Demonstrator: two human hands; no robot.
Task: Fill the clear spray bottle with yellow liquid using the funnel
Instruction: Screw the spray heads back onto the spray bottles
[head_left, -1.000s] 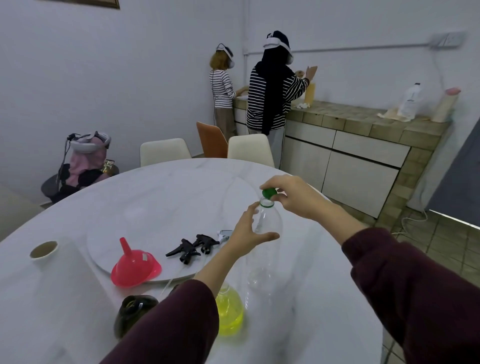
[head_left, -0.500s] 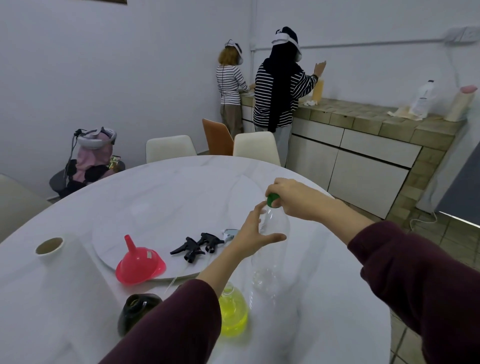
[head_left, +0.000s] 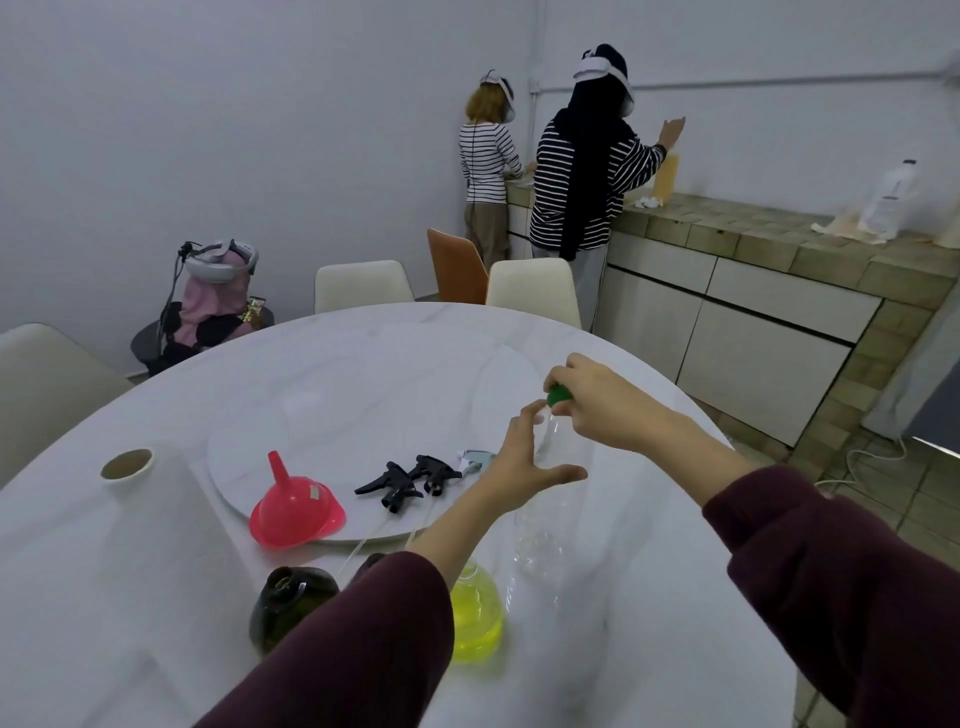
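Head view. Clear bottle (head_left: 540, 540) upright on white round table (head_left: 649, 623), near right edge, body transparent and hard to make out. Green cap (head_left: 559, 396) at its top. Right hand (head_left: 597, 405) over bottle top, fingers curled round green cap, pinching it. Cannot tell whether cap is seated on neck or lifted. Left hand (head_left: 519, 462) beside bottle's upper part, fingers spread and mostly straight, thumb out toward the right; contact with bottle wall unclear, no firm wrap visible. Both arms in dark maroon sleeves.

Flask of yellow liquid (head_left: 475, 616) on table just left of clear bottle's base, partly hidden by left sleeve. Dark green bottle (head_left: 291, 605) lying near it, further left. Pink funnel (head_left: 293, 506) standing mouth-down, spout up, on edge of round turntable (head_left: 322, 415). Two black spray triggers (head_left: 410, 480) on turntable right of funnel, dip tubes trailing toward table front. Small pale blue-grey item (head_left: 475, 457) just beyond triggers, partly behind left hand. Paper roll (head_left: 127, 465) at left of table.

Background: two people in striped tops standing at tiled counter (head_left: 779, 244), backs turned. Chairs behind table.
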